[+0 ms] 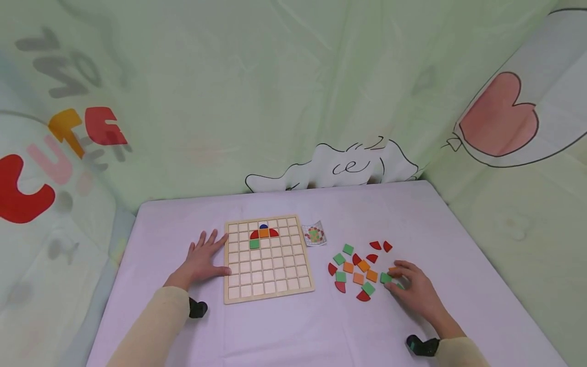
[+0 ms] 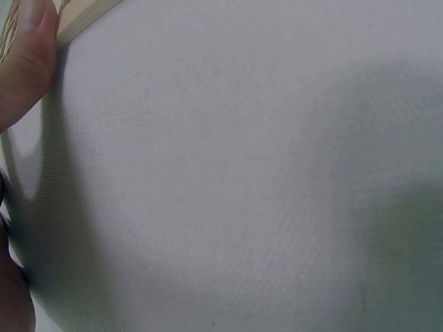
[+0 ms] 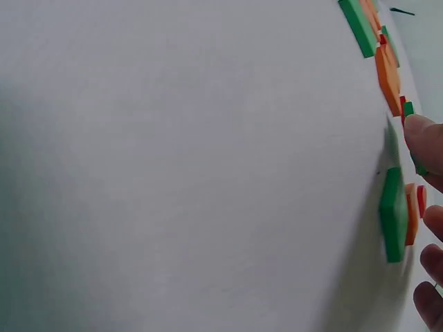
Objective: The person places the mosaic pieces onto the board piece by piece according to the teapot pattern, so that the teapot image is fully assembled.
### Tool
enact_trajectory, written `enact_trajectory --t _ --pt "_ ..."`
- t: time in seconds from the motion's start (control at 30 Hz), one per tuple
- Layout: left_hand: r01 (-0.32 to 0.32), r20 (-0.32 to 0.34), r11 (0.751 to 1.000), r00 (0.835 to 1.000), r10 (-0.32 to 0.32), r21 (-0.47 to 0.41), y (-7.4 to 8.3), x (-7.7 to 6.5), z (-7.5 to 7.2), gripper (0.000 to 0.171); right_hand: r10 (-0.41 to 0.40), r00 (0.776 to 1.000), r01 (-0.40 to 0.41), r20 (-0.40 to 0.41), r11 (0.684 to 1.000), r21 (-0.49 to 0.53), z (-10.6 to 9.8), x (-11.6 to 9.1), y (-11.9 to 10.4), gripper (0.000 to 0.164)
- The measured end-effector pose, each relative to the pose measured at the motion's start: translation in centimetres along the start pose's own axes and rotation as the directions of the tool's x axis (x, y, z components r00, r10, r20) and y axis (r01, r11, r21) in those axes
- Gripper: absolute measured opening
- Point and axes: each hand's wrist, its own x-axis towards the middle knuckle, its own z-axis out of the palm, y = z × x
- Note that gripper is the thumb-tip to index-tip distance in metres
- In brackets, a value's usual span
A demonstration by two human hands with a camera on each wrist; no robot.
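A wooden grid board (image 1: 233,292) lies on the table. A blue half-round piece (image 1: 263,226), an orange square tile (image 1: 264,233), red quarter-round pieces (image 1: 273,233) and a green square tile (image 1: 254,244) sit on its upper cells. My left hand (image 1: 202,260) lies with fingers spread at the board's left edge; in the left wrist view its thumb (image 2: 31,62) meets the wooden rim. At the right, my right hand (image 1: 415,290) pinches a green square tile (image 3: 417,159), which stands tilted under the thumb. Another green tile (image 3: 394,216) lies below that hand.
Loose orange tiles (image 1: 358,278), green tiles and red quarter-rounds (image 1: 340,287) lie scattered between the board and my right hand. A small printed picture card (image 1: 314,234) lies beside the board's upper right edge. Printed curtains (image 1: 206,102) stand behind the table (image 1: 284,331).
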Motion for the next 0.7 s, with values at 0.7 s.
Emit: enact_trajectory --t 0.7 --pt "-0.012 -0.024 1.0 1.0 0.012 0.0 -0.2 0.2 0.2 0.107 -0.222 0.975 0.217 0.022 0.967 0.133 2.6 5.5 -9.1 0.026"
